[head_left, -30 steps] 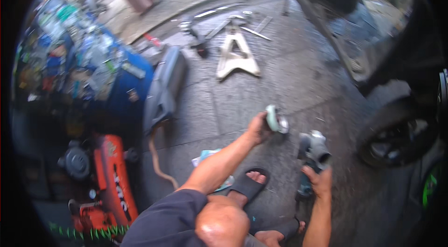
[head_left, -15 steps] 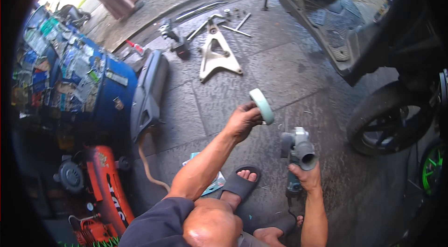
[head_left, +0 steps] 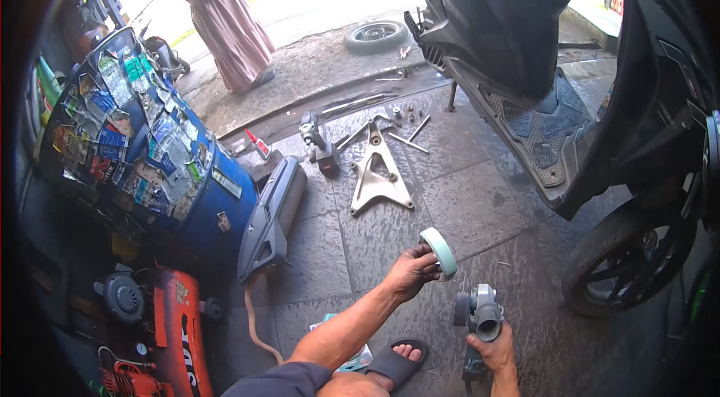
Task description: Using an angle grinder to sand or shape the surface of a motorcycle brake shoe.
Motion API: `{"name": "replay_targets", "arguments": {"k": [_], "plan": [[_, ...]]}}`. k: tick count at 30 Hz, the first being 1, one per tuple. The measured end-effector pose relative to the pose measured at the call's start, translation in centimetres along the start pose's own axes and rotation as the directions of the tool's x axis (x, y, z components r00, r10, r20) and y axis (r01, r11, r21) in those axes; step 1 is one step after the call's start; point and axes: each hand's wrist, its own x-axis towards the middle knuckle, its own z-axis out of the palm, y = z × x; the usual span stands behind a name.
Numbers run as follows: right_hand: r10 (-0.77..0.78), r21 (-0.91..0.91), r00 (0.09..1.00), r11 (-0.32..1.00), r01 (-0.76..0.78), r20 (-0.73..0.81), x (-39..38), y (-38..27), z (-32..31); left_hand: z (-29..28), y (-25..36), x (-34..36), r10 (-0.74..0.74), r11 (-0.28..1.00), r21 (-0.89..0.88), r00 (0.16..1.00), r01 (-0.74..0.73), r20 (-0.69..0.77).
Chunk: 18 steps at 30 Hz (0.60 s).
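Note:
My left hand [head_left: 409, 274] grips a pale green ring [head_left: 441, 251], thick like a roll of tape, at its left side; the fingertips are partly hidden by it. Lower right, my right hand [head_left: 495, 352] is wrapped round the dark teal body of a power tool [head_left: 484, 308]. It has a grey metal head, a wide round opening facing me and a dark round part on its left. Both things are held above the tiled floor, apart from each other. Farther off lies a pale metal triangular bracket [head_left: 381, 193].
Around the bracket lie a cordless drill [head_left: 322, 154], a T-shaped wrench [head_left: 411, 143] and a red bottle [head_left: 257, 143]. A blue drum [head_left: 225, 206], grey scooter muffler [head_left: 271, 221] and orange compressor [head_left: 180, 322] line the left. A black scooter [head_left: 517, 29] stands right; a person [head_left: 229, 29] stands beyond.
My view has tilted up, so the floor, hands and tools appear lower and the standing person shows more fully. Both hands keep hold of the same things.

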Motion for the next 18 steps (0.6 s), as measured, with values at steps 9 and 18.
{"name": "replay_targets", "arguments": {"k": [9, 18], "plan": [[-0.047, -0.032, 0.998, 0.998, 0.046, -0.034, 0.1, -2.2, 0.3, -0.6, 0.9, 1.3, 0.066, 0.997, 0.039, 0.996, -0.069, 0.061], [-0.115, 0.061, 0.993, 0.992, 0.114, 0.013, -0.2, -3.4, 0.6, 0.0, 0.6, 0.7, 0.067, 0.997, 0.026, 0.996, -0.069, 0.052]]}}
